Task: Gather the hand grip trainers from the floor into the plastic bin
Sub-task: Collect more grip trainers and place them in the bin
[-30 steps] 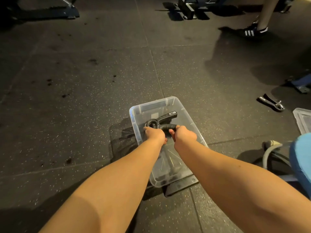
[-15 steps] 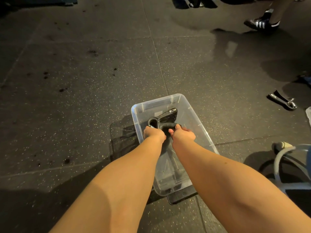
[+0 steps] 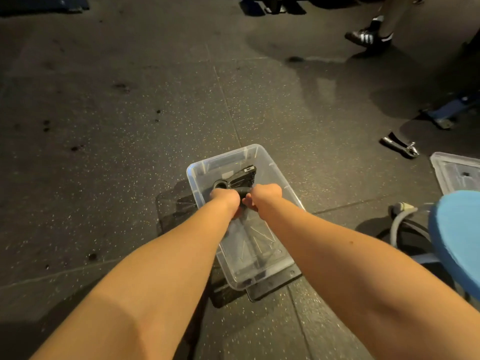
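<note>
A clear plastic bin (image 3: 275, 165) stands on the dark rubber floor in front of me. Inside its far half lies a black hand grip trainer (image 3: 237, 178). My left hand (image 3: 224, 198) and my right hand (image 3: 265, 194) are both down in the bin, side by side, their curled fingers gripping the trainer's near handle. The fingers themselves are hidden behind the backs of my hands. A second grip trainer (image 3: 401, 147), black with a metal spring, lies on the floor far to the right.
A clear bin lid (image 3: 457, 172) lies at the right edge. A blue stool seat (image 3: 459, 235) with grey legs stands at the right. Another person's foot in a black striped shoe (image 3: 367, 37) is at the top right. Gym equipment bases line the top edge.
Both hands stay on the black trainer inside the bin, sinking slightly lower. The view has shifted, bringing the lid and the blue stool back into sight at the right.
</note>
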Tool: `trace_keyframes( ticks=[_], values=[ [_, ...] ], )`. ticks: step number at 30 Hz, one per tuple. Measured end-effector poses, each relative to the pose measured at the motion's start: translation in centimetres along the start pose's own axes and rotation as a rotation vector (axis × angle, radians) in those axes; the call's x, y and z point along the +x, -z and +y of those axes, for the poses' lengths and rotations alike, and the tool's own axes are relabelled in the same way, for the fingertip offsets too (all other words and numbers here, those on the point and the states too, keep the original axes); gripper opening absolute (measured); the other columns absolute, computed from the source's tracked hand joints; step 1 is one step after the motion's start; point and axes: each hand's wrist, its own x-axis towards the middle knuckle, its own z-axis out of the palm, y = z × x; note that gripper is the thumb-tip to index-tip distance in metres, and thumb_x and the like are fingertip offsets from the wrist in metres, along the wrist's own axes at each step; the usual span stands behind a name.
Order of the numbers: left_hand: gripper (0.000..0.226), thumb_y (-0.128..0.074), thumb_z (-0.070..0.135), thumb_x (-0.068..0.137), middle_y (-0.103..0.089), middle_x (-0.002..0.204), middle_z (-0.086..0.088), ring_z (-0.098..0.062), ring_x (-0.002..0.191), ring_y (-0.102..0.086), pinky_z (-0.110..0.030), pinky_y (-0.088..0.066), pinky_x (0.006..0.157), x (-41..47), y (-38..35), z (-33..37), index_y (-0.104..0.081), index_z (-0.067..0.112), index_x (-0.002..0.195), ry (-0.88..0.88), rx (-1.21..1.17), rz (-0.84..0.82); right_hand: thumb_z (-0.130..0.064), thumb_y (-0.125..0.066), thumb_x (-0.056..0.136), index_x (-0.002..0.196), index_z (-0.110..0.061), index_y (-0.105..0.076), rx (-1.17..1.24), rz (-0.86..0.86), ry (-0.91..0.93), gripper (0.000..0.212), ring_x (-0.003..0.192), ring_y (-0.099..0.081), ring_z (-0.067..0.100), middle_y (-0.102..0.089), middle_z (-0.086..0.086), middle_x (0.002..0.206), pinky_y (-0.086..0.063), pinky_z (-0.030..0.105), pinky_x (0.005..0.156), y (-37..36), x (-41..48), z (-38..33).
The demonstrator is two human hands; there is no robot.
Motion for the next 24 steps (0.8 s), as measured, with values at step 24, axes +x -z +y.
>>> trace_keyframes(
  ticks=[24],
  values=[
    [0.040,-0.059,-0.004,0.090,-0.058,0.131,-0.023,-0.038,0.119,-0.057,-0.040,-0.047,0.095,-5.5,0.7,2.6,-0.054,-0.003,0.130,-0.305,0.359,0.261,-0.005,-0.056,0.078,0.087,0.002,-0.070,-0.704,-0.028,0.318,0.018,0.063,-0.075,0.034,-0.074,0.023,0.077,-0.062,0.051,0.058,16.2,0.8,-1.8]
  ],
)
